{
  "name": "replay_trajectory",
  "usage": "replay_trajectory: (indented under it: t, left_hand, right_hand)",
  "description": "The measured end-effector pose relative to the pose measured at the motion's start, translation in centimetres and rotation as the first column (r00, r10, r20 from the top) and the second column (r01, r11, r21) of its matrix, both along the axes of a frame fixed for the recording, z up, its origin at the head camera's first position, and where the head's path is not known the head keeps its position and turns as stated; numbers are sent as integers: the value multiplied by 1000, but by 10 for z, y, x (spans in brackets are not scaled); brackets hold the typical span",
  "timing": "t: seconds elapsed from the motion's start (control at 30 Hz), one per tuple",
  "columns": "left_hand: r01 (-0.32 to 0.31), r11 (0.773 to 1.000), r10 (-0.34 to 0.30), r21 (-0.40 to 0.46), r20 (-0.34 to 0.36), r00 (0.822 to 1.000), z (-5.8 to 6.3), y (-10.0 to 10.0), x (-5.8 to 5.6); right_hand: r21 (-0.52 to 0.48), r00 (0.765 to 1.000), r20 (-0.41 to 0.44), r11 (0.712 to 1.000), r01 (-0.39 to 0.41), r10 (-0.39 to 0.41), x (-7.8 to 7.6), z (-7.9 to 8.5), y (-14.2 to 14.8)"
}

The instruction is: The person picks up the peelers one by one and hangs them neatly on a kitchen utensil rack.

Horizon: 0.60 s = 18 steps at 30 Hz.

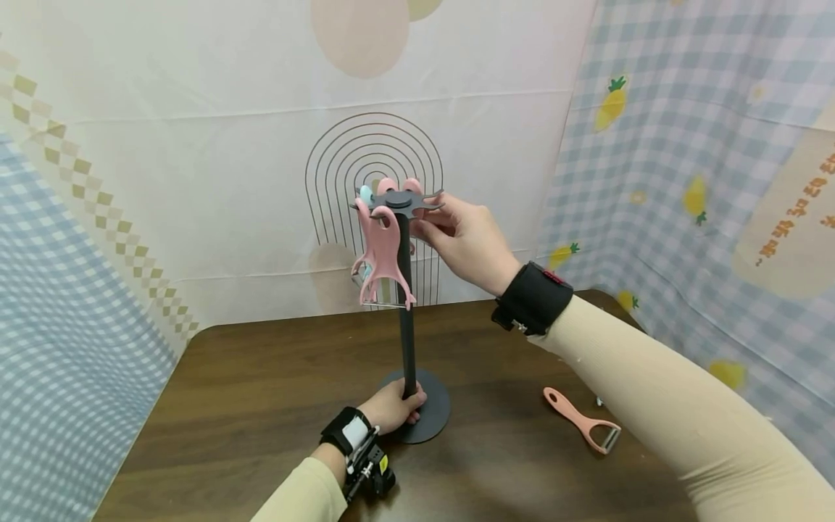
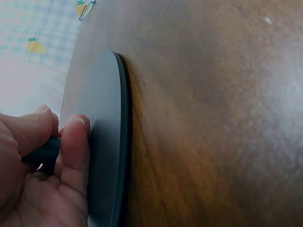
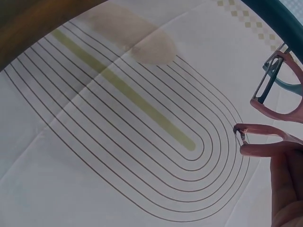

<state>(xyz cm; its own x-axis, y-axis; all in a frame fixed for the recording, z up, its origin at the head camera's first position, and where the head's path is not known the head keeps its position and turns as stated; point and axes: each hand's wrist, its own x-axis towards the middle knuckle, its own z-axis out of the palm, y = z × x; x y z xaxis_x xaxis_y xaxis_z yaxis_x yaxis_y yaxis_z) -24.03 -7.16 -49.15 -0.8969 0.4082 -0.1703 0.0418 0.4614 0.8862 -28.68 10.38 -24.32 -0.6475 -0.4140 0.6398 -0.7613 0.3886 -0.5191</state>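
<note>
A dark grey stand [image 1: 407, 333] with a round base [image 1: 433, 406] and a ring of hooks on top [image 1: 399, 201] stands upright on the table. Low on its pole, just above the base, my left hand [image 1: 390, 407] grips it; the left wrist view shows thumb and fingers [image 2: 75, 144] curled round the pole. Several peelers hang from the hooks, including a pink peeler [image 1: 385, 254] in front and one with a light blue handle end [image 1: 366, 193]. Up at the right-hand hooks, my right hand [image 1: 464, 235] pinches another pink peeler [image 3: 265, 150], mostly hidden behind fingers and pole.
A pink peeler [image 1: 580, 420] lies on the brown table [image 1: 280, 391] to the right of the base. Beside it, a small pale piece [image 1: 599, 401] peeks out from under the right sleeve. Patterned cloth [image 1: 215, 159] hangs behind and at both sides.
</note>
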Motion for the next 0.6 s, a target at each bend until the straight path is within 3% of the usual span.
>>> replay_trajectory:
  t: [0.23,0.37,0.5,0.6]
  left_hand:
    - [10,1000,-10,5,2,1000,3,-1,1]
    - [5,1000,-5,13,3,1000,1,-2,-1]
    - [4,1000,-4,24,2,1000,-1,-3,-1]
    - [16,1000,-16,20,-7,1000,0,-3,-1]
  right_hand:
    - [30,1000,4,999,25,-25,-1,-2,2]
    - [80,999,-38,996,31,-28,-3,-5,8]
    - [110,994,-96,992,57,-46,-9,-11,27]
    - [139,990,-88,983,117,-106,-21,-20,50]
